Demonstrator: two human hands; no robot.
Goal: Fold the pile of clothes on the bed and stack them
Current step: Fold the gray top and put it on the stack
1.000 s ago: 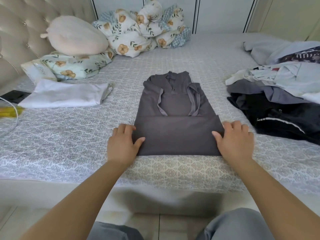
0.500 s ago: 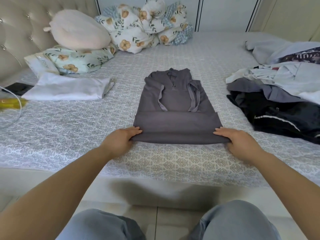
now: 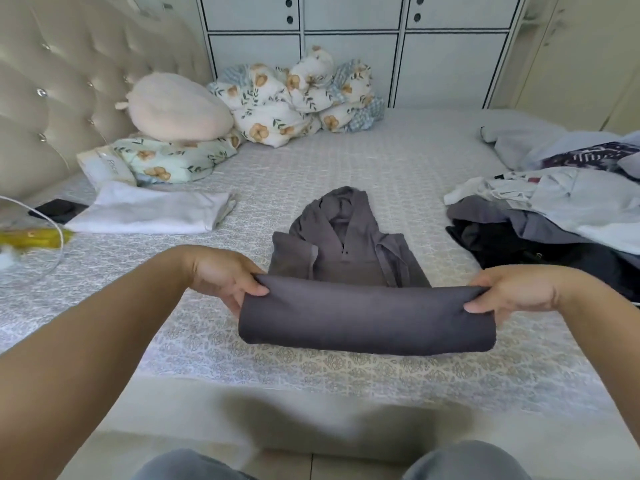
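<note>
Patterned grey bedspread before me, my left hand and right hand each pinching an end of the dark grey folded hooded top, its near fold lifted; unfolded clothes pile right of it, white folded garment left of it

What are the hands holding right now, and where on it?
Both hold the grey hooded top. The left hand pinches the left end of its folded lower part, the right hand the right end, lifting that fold off the bed.

No legible text anywhere.
</note>
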